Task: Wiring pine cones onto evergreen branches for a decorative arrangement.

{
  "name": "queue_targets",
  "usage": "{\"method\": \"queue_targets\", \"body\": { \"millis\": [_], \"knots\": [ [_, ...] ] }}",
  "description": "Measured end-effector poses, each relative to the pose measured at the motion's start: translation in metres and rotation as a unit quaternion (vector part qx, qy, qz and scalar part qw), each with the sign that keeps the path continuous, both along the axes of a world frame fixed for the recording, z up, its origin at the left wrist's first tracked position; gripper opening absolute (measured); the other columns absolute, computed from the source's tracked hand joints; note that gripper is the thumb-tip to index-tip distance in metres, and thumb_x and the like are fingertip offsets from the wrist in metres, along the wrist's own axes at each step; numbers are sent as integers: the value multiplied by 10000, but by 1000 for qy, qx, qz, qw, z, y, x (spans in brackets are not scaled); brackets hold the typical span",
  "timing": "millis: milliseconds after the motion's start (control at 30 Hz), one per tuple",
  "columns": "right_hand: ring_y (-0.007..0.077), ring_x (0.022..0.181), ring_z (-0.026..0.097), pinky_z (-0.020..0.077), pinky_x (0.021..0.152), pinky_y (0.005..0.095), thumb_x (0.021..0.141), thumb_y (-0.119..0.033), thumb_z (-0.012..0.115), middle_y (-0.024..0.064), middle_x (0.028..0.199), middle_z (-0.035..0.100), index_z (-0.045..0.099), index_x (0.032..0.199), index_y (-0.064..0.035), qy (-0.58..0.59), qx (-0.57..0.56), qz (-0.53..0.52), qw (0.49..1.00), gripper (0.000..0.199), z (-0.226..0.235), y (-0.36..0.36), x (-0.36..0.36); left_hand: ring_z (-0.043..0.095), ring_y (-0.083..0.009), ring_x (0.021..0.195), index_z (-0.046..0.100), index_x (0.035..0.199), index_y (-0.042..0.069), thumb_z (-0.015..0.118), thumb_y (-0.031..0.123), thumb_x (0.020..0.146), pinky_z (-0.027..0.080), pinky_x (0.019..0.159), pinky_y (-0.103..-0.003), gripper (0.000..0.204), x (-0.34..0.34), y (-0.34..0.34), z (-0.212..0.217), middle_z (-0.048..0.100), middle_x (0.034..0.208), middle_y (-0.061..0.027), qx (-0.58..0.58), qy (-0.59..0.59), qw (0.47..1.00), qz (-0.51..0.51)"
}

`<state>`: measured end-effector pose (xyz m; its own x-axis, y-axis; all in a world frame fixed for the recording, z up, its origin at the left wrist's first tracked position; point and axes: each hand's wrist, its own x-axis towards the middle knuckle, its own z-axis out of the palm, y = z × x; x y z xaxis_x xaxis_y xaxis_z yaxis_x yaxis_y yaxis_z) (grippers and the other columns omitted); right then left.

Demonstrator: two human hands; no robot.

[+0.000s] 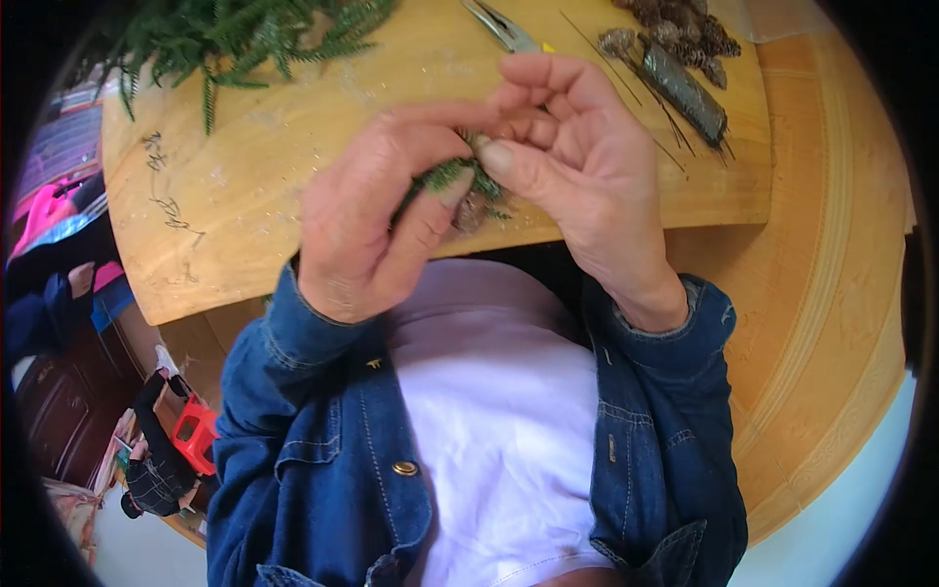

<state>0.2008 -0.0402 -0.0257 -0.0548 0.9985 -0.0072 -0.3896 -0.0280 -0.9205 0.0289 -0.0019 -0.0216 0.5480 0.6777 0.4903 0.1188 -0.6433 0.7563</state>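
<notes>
Over the near edge of the wooden table, my left hand (357, 215) is closed around a small green evergreen sprig (445, 178), pinched between thumb and fingers. A brownish pine cone (469, 212) shows just below the left thumb, against the sprig. My right hand (602, 171) meets the sprig's upper end, thumb and forefinger pressed together there with the other fingers curled loosely. Whether a thin wire lies between those right fingertips is too small to make out. The fingers cover much of the sprig.
The pale wooden table (245, 215) carries a heap of artificial evergreen branches (235, 39) at far left. Pliers (504, 29) lie at the back. At far right are pine cones (675, 29) and a dark wrapped bundle of wires (682, 93). A person (156, 470) and red stool (196, 435) appear lower left.
</notes>
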Motion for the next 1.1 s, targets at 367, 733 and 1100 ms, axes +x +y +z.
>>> {"method": "queue_targets", "body": {
  "millis": [367, 733, 1100],
  "knots": [
    [142, 893, 579, 468, 749, 227, 861, -31, 610, 62, 1038, 526, 509, 1112, 2, -218, 2, -3, 976, 272, 20, -1, 32, 592, -147, 658, 576, 975, -22, 579, -13, 858, 459, 610, -242, 117, -3, -8, 15, 597, 756, -73, -159, -21, 986, 36],
    [308, 938, 512, 448, 787, 372, 762, -281, 696, 134, 1062, 502, 529, 1045, -21, -754, 155, 65, 635, 419, 19, 6, 58, 422, -8, 612, 577, 1063, -19, 575, 52, 904, 353, 553, -153, 174, -8, -10, 18, 529, 732, 50, -335, -117, 929, 101],
    [323, 935, 499, 434, 809, 392, 794, -245, 659, 146, 1039, 486, 529, 1017, -15, -753, 157, 88, 633, 345, 11, 15, 59, 494, -9, 652, 576, 1082, -19, 571, 90, 912, 401, 570, -160, 202, -13, -9, 18, 567, 768, 30, -391, -150, 904, 81]
  ]
}}
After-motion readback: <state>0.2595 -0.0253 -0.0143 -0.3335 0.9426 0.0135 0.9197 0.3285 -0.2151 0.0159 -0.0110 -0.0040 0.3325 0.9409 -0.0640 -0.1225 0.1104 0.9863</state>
